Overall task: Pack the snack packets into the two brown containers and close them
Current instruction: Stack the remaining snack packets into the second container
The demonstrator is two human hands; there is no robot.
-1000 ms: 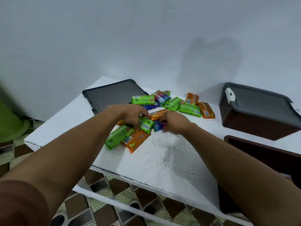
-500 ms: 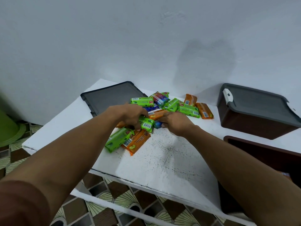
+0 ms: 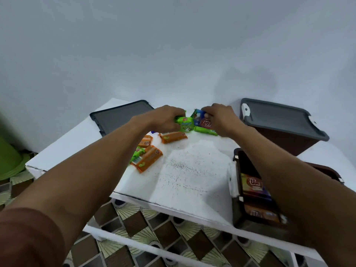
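Green, orange and blue snack packets lie in a loose pile on the white table (image 3: 192, 170). My left hand (image 3: 166, 118) grips green packets (image 3: 185, 125) at the back of the pile. My right hand (image 3: 221, 118) holds a blue and red packet (image 3: 200, 120) with a green one under it. Orange packets (image 3: 173, 136) and another orange packet (image 3: 149, 158) lie nearer to me. An open brown container (image 3: 236, 189) at the right front holds some packets; my right forearm hides most of it. A second brown container (image 3: 279, 139) stands at the back right under a grey lid (image 3: 279, 120).
A loose grey lid (image 3: 121, 116) lies flat at the table's back left. The wall stands close behind the table. A green object (image 3: 7, 157) sits on the patterned tiled floor at the left. The table's front edge runs diagonally below my arms.
Both hands have moved away from me to the back of the pile and lifted packets. The view has tilted, so the open container's inside now shows.
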